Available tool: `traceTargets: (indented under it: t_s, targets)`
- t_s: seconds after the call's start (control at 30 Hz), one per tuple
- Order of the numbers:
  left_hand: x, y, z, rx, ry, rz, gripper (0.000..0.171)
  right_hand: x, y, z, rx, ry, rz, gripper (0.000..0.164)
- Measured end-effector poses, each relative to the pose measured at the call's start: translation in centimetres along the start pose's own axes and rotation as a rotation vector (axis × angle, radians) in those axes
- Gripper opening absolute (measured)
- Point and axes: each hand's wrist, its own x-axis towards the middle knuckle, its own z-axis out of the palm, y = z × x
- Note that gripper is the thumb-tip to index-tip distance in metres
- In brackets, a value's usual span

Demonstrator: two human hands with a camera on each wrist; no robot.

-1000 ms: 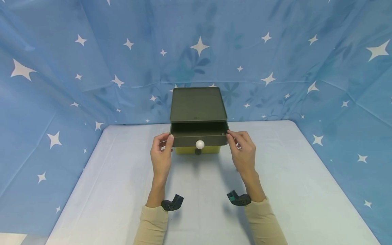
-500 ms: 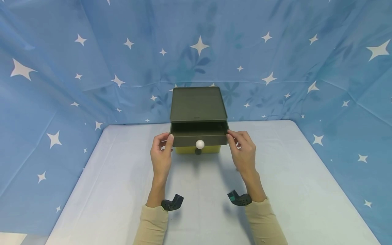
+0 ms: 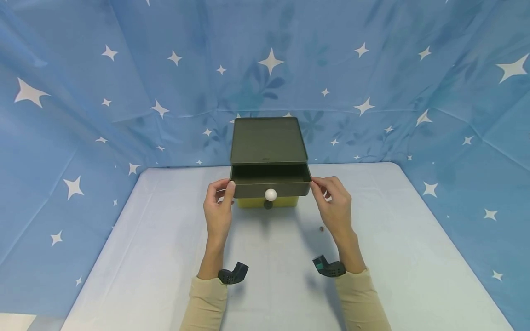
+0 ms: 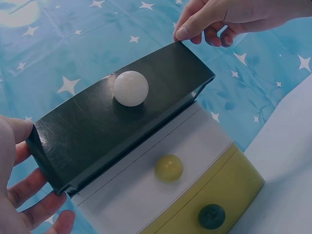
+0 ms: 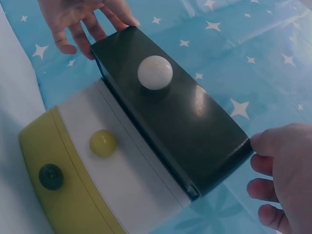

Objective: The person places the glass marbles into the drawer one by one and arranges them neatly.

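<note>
A small chest has a dark green top (image 3: 269, 140). Its dark green upper drawer (image 3: 248, 191) is pulled out, with a white round knob (image 3: 271, 195) on the front and a bare interior showing. My left hand (image 3: 217, 211) grips the drawer's left front corner, thumb on the front and fingers along the side. At the right front corner, my right hand (image 3: 337, 209) has its thumb and index fingertips right at the edge, beside the front, the other fingers loosely bent. Below sit a white drawer (image 4: 141, 170) with a yellow knob (image 4: 168, 168) and a yellow drawer (image 4: 234, 175) with a green knob (image 4: 211, 216).
The chest stands at the back of a white-covered table (image 3: 165, 257). Behind and beside it hangs a blue star-patterned cloth (image 3: 186, 82). A tiny brownish object (image 3: 321, 228) lies on the table near the right wrist.
My right hand has shifted slightly right, its thumb slipping off the drawer front and uncovering the right corner. The left hand and the drawer have stayed put.
</note>
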Motion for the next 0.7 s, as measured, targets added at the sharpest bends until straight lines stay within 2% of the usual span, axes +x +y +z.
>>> traceTargets:
  t_s: [0.17,0.4,0.7]
  targets:
    - [0.0,0.0,0.0,0.002,0.003,-0.005,0.033,0.1,0.2,-0.6,-0.017,-0.033,0.013,0.017]
    - [0.0,0.0,0.0,0.009,0.007,-0.003,0.032,0.1,0.7,-1.0,-0.03,-0.032,0.018,0.021]
    - [0.0,-0.1,0.0,0.006,0.004,0.004,0.033,-0.3,1.7,-1.9,-0.077,-0.129,0.1,0.02]
